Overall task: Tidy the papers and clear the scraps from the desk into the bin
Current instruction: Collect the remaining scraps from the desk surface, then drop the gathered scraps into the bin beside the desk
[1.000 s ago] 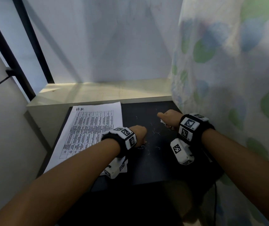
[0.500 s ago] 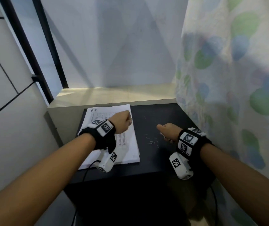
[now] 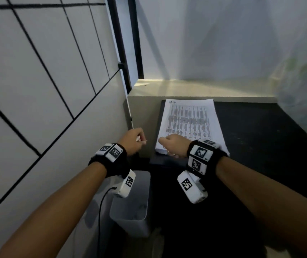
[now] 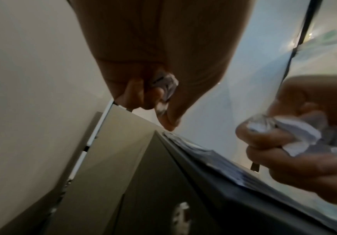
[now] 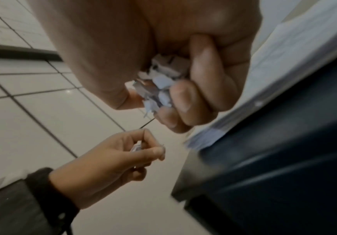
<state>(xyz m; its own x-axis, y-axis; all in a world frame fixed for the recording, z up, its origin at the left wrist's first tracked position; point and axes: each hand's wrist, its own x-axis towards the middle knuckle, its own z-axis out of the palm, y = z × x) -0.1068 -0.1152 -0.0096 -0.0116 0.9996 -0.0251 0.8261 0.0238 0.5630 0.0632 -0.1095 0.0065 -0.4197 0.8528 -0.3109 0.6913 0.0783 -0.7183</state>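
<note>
- The left hand [image 3: 132,140], just left of the middle of the head view, is curled round a small wad of paper scraps [image 4: 164,86]; the hand is past the left edge of the dark counter [image 3: 260,146].
- The right hand [image 3: 175,145], at the middle of the frame, is closed into a fist on a bigger clump of scraps [image 5: 160,86], over the near left corner of the counter.
- The stack of papers [image 3: 190,125] lies squared on the counter's left part, a printed table on top.
- The grey bin [image 3: 130,216], lower middle of the frame, stands on the floor below the hands; a few pale bits show inside it, too blurred to name.
</note>
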